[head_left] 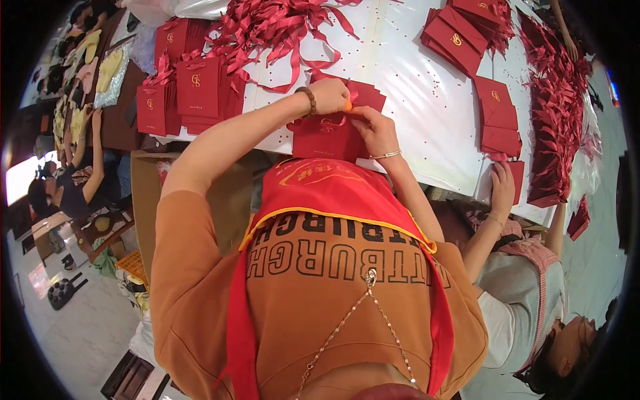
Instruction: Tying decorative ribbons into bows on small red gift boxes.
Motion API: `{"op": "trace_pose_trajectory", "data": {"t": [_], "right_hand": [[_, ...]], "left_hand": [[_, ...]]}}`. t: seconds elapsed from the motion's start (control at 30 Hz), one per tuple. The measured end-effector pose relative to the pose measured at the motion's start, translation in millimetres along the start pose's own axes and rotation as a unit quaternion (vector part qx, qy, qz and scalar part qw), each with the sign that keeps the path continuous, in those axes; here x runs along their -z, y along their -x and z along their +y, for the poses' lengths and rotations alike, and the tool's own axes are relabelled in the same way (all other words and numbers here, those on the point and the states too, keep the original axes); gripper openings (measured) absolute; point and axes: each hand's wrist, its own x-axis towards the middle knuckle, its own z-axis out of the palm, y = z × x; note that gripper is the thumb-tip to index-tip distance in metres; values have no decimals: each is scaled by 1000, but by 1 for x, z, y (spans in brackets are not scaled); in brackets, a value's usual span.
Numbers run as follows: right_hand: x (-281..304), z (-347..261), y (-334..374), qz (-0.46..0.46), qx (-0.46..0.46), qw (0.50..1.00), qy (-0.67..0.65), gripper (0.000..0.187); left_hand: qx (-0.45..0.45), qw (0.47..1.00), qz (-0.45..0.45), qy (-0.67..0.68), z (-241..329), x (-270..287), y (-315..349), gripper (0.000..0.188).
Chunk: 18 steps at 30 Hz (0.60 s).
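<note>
A red paper gift bag (pixel 327 143) with a gold emblem lies on the white table in front of my body, over more red bags (pixel 371 95). A dark red ribbon (pixel 342 121) loops across its top edge. My left hand (pixel 329 97), closed in a fist-like pinch, grips the ribbon above the bag. Something small and orange shows at its fingertips. Touching those fingertips, my right hand (pixel 377 131) pinches at the ribbon too, with its wrist beside the bag's right edge. The exact hold is partly hidden by the fingers.
Red bags (pixel 200 90) stand at the left, beside a heap of loose ribbons (pixel 280 33). More bags (pixel 499 113) and a ribboned row (pixel 550 113) lie right. A co-worker's hand (pixel 502 190) touches a bag there. An open cardboard box (pixel 150 190) stands below the table edge.
</note>
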Motion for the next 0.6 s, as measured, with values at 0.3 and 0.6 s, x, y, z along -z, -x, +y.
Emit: {"op": "trace_pose_trajectory", "data": {"t": [0.3, 0.6], "right_hand": [[3, -5, 4, -28, -10, 999, -16, 21], [4, 8, -1, -23, -66, 997, -34, 22]], "left_hand": [[33, 979, 137, 150, -14, 12, -6, 21], [128, 965, 230, -2, -51, 25, 34, 40]]}}
